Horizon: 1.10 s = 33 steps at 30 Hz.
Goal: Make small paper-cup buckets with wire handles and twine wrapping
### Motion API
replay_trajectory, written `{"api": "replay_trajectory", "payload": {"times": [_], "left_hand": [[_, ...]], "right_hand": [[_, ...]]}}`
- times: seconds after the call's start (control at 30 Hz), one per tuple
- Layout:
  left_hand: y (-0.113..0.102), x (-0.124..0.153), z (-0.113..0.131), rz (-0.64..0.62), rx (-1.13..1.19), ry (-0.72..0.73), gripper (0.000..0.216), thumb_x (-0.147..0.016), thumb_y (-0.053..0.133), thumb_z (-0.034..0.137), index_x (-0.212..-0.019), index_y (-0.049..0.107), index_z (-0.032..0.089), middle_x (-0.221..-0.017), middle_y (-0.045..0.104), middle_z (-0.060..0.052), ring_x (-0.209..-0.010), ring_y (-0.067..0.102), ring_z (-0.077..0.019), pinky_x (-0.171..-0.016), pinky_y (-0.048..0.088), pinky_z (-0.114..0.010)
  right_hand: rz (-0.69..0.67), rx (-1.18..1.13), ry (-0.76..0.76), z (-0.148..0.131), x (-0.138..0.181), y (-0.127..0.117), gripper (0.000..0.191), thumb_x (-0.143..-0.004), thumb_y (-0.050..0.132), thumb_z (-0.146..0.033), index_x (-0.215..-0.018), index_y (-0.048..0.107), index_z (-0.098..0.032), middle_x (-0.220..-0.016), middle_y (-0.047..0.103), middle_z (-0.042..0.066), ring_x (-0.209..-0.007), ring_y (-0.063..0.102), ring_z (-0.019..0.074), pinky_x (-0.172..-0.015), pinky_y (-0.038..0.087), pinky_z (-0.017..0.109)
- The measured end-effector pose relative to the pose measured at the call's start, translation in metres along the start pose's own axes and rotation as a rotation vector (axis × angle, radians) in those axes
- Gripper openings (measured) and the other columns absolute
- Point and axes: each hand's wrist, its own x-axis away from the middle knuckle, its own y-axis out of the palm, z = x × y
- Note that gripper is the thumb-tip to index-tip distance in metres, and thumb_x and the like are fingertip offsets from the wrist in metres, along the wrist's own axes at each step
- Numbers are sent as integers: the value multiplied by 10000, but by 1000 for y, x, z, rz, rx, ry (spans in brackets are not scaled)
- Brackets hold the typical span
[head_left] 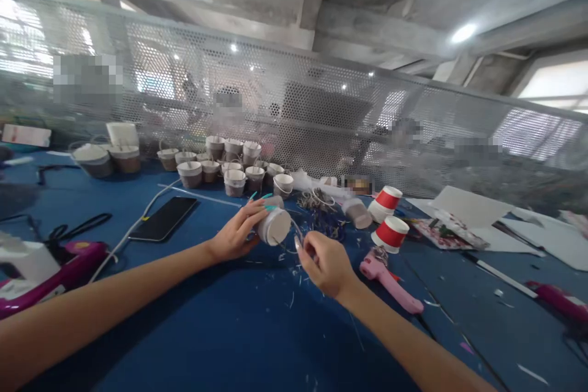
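My left hand [236, 231] is closed around a small grey paper cup [274, 225] lying on its side, its white bottom facing me. My right hand [324, 260] is pinched on a thin wire [294, 237] that loops from the cup's edge. Both hands hover just above the blue table [220, 331]. A pink glue gun [389, 282] lies right of my right hand. Two red paper cups [389, 234] stand upside down beyond it.
Several small grey cups with wire handles [229, 168] are grouped at the back before a perforated metal screen [294, 116]. A black phone [164, 218] with a white cable lies left. Another pink glue gun [55, 275], scissors [76, 228], wire scraps [321, 208] and white paper sheets [487, 214] lie around.
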Motion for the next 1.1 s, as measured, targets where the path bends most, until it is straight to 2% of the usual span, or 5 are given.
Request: {"api": "replay_trajectory", "payload": {"times": [0.13,0.23,0.47,0.63,1.1], "left_hand": [[3,9,-5,63,-62,-70,655,-793,595,111,-1370,287,142,-1275,427,-226,-1246,452,-345,-909,505,-548],[5,8,-6,78,-40,-107,685,-792,612,135,-1373,249,161,-1304,410,-236,-1234,445,-331,-895,506,-537],[5,5,-2,-4,-81,-106,734,-811,589,173,-1432,198,153,-1236,481,-212,-1159,482,-323,-900,485,-527],[4,0,4,-48,-144,-81,711,-810,611,197,-1424,253,165,-1177,502,-185,-1079,517,-306,-876,481,-482],[5,0,1,-123,-162,-99,673,-808,595,182,-1392,260,176,-1244,552,-177,-1093,524,-294,-879,424,-456]], "right_hand": [[95,-79,-121,9,-10,37,258,-811,468,-378,-629,425,-200,-545,509,-1,-490,468,106,-502,353,226],[27,-162,-116,8,-8,48,293,-854,461,-358,-613,427,-196,-555,502,-8,-485,456,91,-499,348,214],[-23,-350,40,11,-5,48,318,-915,401,-346,-633,438,-204,-483,517,-27,-430,489,95,-469,355,213],[-102,-483,77,15,-5,48,353,-925,360,-299,-592,428,-203,-453,555,-18,-372,537,93,-436,398,193],[51,-407,66,15,-4,48,373,-930,373,-278,-584,486,-195,-470,597,3,-401,562,99,-484,445,208]]}}
